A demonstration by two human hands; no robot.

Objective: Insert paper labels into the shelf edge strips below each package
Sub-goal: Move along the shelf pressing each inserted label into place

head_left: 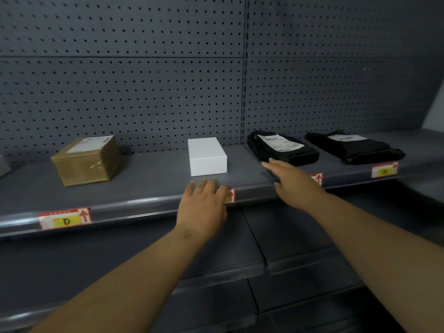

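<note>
A grey shelf (149,188) carries a brown cardboard box (87,161), a white box (207,156) and two black bagged packages (283,147) (355,147). The edge strip (134,205) holds a red-and-yellow label marked D (64,218) under the brown box. My left hand (204,203) lies flat with straight fingers over the label (231,195) below the white box, covering most of it. My right hand (293,181), fingers straight, reaches over the shelf edge beside the first black package, hiding part of another label (317,179). A fourth label (384,169) sits under the far black package.
A dark pegboard wall (144,92) backs the shelf. Lower grey shelves (240,265) run beneath my forearms. A corner of another grey item (3,168) shows at the far left edge.
</note>
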